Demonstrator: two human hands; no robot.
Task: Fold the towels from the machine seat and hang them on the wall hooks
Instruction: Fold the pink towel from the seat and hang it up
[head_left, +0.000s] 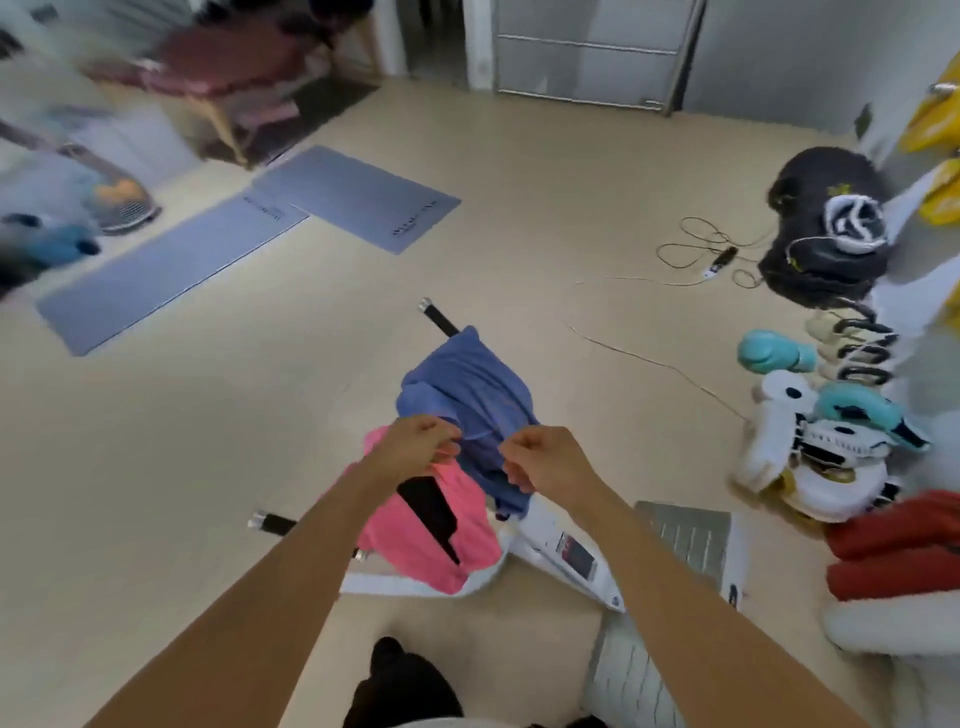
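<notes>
Blue towel (470, 400), draped over the machine seat w/ a pink towel (431, 540) beside it on the near-left, is pinched along its near edge by both hands. Left hand (415, 441) and right hand (540, 460) are held close together, fingers curled tight onto the cloth, so the towel's bulk lies beyond and below the fingertips. Black handlebars (439, 317) of the white machine (566, 556) are seen past the towels; grey floor mats (358, 200) lie well apart, upper left.
</notes>
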